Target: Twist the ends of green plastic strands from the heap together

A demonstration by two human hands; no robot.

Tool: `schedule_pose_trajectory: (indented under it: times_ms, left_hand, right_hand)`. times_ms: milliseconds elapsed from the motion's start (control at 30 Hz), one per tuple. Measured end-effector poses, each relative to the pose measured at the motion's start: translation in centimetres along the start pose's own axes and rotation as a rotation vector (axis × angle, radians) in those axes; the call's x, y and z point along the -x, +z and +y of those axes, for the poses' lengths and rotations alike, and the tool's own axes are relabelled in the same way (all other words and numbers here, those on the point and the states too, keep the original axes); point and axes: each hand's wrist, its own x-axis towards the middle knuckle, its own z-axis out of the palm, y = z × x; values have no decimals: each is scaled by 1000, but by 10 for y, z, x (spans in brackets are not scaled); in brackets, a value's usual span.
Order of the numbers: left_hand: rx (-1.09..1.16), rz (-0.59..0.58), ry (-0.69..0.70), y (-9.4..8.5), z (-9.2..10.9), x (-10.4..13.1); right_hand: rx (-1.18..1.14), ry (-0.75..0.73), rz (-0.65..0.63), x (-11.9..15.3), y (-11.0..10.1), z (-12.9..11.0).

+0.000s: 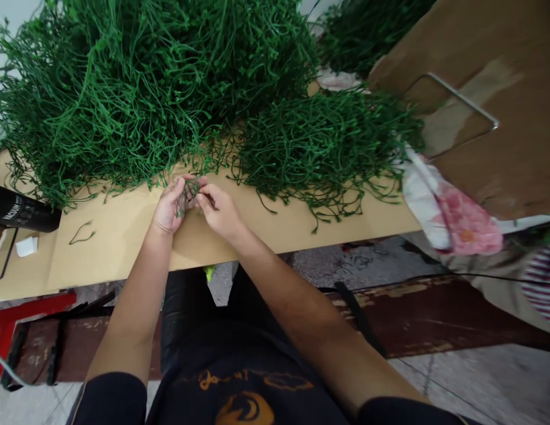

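The tan tabletop (119,242) bears green stems (142,88) and a black cylinder (26,211).

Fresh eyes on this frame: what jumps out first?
The huge tangled green heap at upper left on the tan tabletop, with a smaller pile to its right. Then the left hand and right hand, close together just below, a small bunch of stems in the left. Far right, a pink flower print on white cloth.
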Motion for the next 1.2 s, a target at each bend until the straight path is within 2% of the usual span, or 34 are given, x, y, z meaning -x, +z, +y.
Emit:
schedule_pose_trajectory:
  times_ms: [100, 233, 400, 533, 667, 733, 800, 867, 933, 967, 1000, 1067, 1100, 1133, 1200]
  left_hand:
    - [-42, -9, 32, 0, -4, -1]
    - [-122, -54, 92, 1, -11, -3]
    - [-120, 4, 107, 4, -15, -4]
    - [-114, 154, 102, 6, -15, -9]
    - [-18, 374, 138, 9, -12, -14]
    - [11, 364, 117, 9, -9, -13]
    - [16, 286, 73, 7, -7, -11]
    - [31, 213, 19, 4, -7, -9]
    - [55, 167, -10, 1, -7, -8]
    - [62, 153, -17, 0, -7, -7]
    - [69, 141, -16, -1, -8, -8]
    - [77, 125, -12, -2, -8, -8]
    - [77, 119, -12, -2, -8, -8]
    - [74, 112, -15, -2, -8, -9]
    - [63, 97, -22, -1, -8, -9]
  right_hand:
    - [-135, 17, 19, 2, -3, 0]
    - [-286, 67, -49, 0, -4, -3]
    - [-245, 108, -64, -5, -7, -2]
    - [-103, -4, -160, 3, -7, -7]
    - [40, -239, -414, 31, 3, -27]
    - [111, -362, -464, 41, 0, -40]
    - [174, -371, -359, 39, -18, -48]
    - [246, -280, -90, 24, -52, -49]
    - [349, -188, 265, 1, -92, -41]
    - [395, -143, 400, -10, -111, -35]
    - [451, -87, 463, -19, -126, -29]
    - [577, -14, 476, -29, -140, -18]
    - [627, -12, 448, -29, -138, -14]
    - [661, -36, 419, -26, -130, -12]
    - [671, -131, 377, -15, -102, -14]
